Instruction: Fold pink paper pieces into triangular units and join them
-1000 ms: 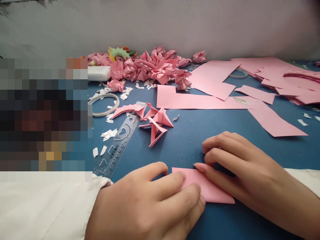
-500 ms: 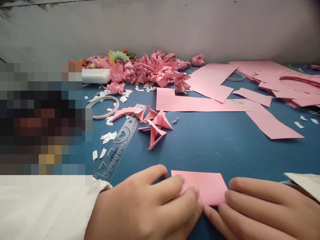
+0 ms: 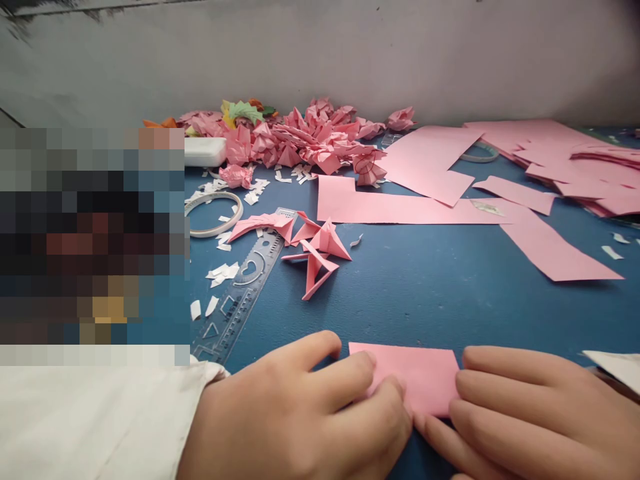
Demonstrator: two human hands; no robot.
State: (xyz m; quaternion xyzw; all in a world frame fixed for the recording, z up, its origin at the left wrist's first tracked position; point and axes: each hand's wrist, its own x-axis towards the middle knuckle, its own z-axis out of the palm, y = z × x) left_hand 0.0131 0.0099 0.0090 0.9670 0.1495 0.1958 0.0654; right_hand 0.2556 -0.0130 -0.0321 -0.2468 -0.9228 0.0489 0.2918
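A small pink sheet of paper (image 3: 420,377) lies at the table's near edge between my two hands. My left hand (image 3: 305,407) is closed on its left part, with curled fingertips pressing on top. At the right end of the sheet, my right hand (image 3: 535,413) grips the edge and near corner with its fingers close together. Whether the near edge is folded is hidden by the fingers. Beyond the hands stand several folded pink paper pieces (image 3: 320,257), beside a clear plastic ruler (image 3: 250,280).
A heap of folded pink paper (image 3: 300,140) lies along the wall. Pink sheets (image 3: 565,160) and offcuts (image 3: 420,208) cover the back right. White scraps (image 3: 223,273), a tape roll (image 3: 215,233) and a white case (image 3: 205,152) are on the left, near a blurred area.
The view has shifted slightly, so everything sits a little further right. My right hand has moved slightly along the paper's right edge; both hands keep hold of the sheet.
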